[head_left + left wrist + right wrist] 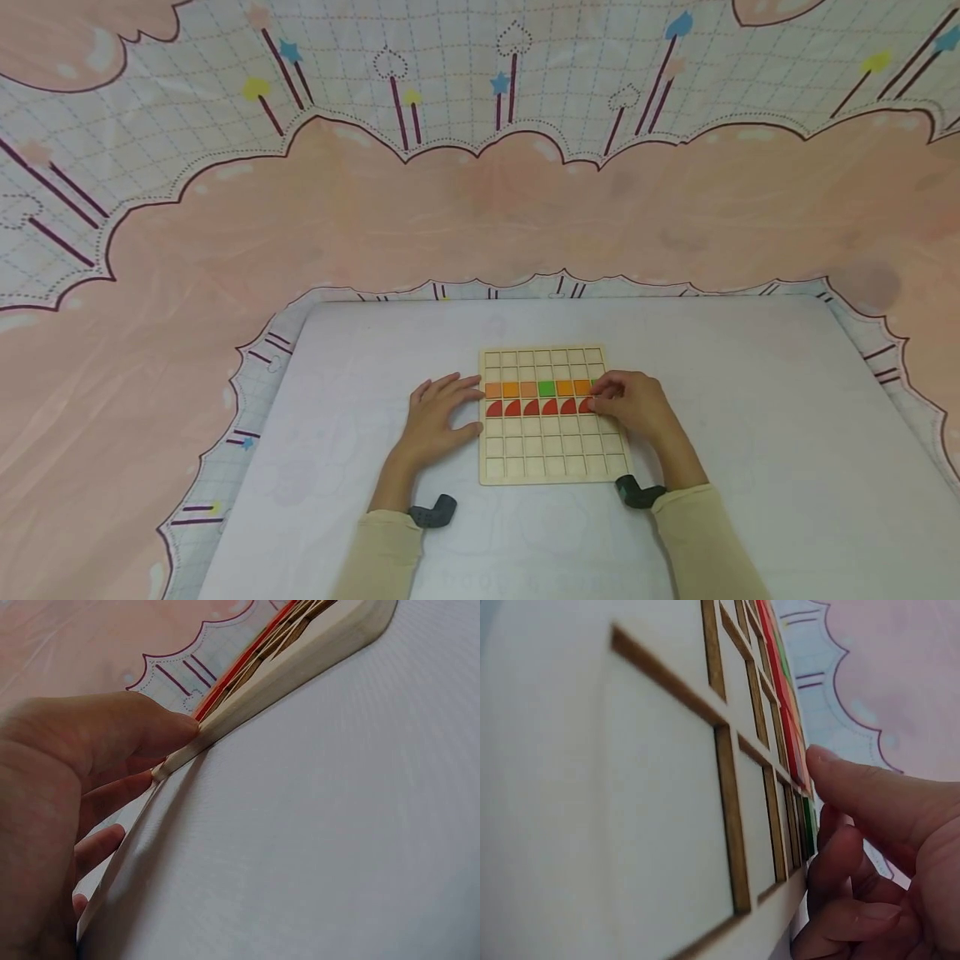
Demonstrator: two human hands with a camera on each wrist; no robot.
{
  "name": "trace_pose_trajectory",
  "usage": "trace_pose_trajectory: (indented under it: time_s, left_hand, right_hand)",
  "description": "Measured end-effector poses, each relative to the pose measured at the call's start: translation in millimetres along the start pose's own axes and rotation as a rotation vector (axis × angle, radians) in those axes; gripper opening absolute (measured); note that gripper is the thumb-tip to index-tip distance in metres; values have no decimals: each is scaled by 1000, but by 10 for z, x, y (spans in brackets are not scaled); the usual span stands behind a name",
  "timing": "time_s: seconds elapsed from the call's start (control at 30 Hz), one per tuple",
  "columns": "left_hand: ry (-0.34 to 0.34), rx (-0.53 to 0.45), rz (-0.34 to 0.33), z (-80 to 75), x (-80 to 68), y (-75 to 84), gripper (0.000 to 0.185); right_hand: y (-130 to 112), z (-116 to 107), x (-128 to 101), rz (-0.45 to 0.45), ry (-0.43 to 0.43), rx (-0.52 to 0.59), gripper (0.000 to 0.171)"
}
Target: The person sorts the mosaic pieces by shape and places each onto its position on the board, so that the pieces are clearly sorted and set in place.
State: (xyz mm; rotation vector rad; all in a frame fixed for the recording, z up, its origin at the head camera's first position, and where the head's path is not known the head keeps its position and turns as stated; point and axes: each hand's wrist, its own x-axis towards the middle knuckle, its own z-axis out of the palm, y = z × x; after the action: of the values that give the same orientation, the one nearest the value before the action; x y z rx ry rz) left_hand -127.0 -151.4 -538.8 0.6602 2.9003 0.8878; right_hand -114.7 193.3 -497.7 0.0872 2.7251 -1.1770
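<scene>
A square wooden grid board (555, 471) lies flat on the table, one row filled with orange and green square tiles (546, 389). Just nearer to me, another row carries red quarter-circle tiles (531, 407). My left hand (438, 421) rests at the board's left edge, thumb and fingers spread along it, as the left wrist view (97, 750) also shows. Over the right end of the two rows, my right hand (633, 404) has its thumb (855, 776) at the last red tile. Its other fingers bend beside the board's right edge, near a green tile (808, 825); nothing shows between thumb and fingers.
The board stands on a white tabletop (375, 333). Behind and around the table hangs a pink and white patterned cloth (480, 217). A dark wrist camera (433, 512) sits at the left cuff, another dark camera (637, 492) at the right.
</scene>
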Motion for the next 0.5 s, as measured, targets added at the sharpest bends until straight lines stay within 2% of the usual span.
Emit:
trace_pose_trajectory:
  time_s: [0.5]
  left_hand:
    - [0,4,-1,8,-2,-1,45]
  right_hand:
    - [23,-7,5,22,-39,-7,16]
